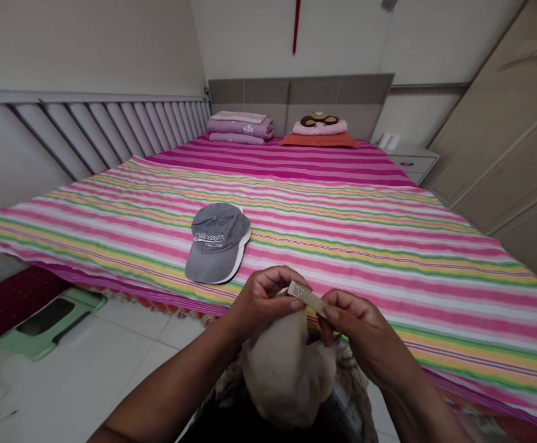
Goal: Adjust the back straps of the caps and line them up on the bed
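Observation:
A beige cloth cap (280,375) hangs below my hands, over my lap, with its crown bulging downward. Its narrow strap (313,301), marked with small pale dots at the left end, stretches between my fingers. My left hand (268,295) pinches the dotted end between thumb and fingers. The other end of the strap is gripped by my right hand (354,320), thumb on top and fingers curled underneath. Beyond my hands, a grey cap (217,240) with white lettering and a white-edged peak lies on the bed, apart from both hands. Much of the beige cap's far side is hidden.
The bed (365,227) has a striped pink, yellow and green cover. Folded purple bedding (241,128) and a pillow stack (319,130) lie by the headboard (268,92). White railing runs left; a nightstand (414,161) stands right. A green stool (47,323) is on the floor.

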Motion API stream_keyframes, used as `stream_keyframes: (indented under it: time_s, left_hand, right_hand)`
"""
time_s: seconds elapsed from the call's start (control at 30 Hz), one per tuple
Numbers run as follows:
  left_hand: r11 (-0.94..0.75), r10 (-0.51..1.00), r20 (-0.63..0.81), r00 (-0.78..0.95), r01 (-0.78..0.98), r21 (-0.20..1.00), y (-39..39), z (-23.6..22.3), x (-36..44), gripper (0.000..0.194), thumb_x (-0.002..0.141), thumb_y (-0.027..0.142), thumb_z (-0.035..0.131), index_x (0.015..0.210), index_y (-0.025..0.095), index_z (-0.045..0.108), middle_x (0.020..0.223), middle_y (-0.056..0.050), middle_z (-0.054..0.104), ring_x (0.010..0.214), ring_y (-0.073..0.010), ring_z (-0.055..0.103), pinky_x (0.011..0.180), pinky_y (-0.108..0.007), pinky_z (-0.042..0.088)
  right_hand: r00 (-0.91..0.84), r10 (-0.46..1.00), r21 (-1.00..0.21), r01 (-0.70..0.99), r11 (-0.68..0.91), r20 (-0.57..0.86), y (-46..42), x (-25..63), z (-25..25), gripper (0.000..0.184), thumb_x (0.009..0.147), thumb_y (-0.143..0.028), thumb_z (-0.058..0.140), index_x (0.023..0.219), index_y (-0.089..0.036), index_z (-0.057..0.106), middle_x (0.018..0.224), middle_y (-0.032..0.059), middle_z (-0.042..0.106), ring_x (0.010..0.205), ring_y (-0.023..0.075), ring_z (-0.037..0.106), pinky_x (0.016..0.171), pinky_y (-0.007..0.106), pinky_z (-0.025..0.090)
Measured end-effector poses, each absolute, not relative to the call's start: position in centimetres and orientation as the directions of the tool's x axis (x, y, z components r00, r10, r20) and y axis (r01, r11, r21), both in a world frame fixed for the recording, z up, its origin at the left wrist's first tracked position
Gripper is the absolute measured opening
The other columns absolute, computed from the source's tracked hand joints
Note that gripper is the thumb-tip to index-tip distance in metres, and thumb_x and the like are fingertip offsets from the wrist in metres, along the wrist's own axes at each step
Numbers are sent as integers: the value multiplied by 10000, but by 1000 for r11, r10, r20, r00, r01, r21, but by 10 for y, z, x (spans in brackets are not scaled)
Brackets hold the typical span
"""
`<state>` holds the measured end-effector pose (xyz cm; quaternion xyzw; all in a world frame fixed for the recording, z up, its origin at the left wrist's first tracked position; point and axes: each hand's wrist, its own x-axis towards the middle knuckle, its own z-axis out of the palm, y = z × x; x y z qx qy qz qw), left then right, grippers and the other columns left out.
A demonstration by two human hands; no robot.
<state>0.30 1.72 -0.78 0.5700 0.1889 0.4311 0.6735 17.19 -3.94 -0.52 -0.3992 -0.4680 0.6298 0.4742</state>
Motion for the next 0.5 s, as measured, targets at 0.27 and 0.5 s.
stream_keyframes:
  time_s: [0.27,0.5]
  left_hand:
    - [72,780,135,611,-302,951,14,-9,3,254,627,229,718,844,135,624,739,-19,560,645,-94,500,601,-215,380]
    - [1,798,199,569,-331,944,17,-11,0,244,628,228,716,842,141,639,783,-35,584,704,-116,530,640,-230,399]
  right_hand:
    - [-228,970,-953,-266,-147,-86,-39,164,0,210,749,-331,633,660,-149,580,499,-27,541,433,69,461,422,179,323]
    - [-254,955,-913,-334,-234,-152,-38,167,-3,216,742,-343,627,700,-133,609,521,4,588,440,83,495,454,196,363]
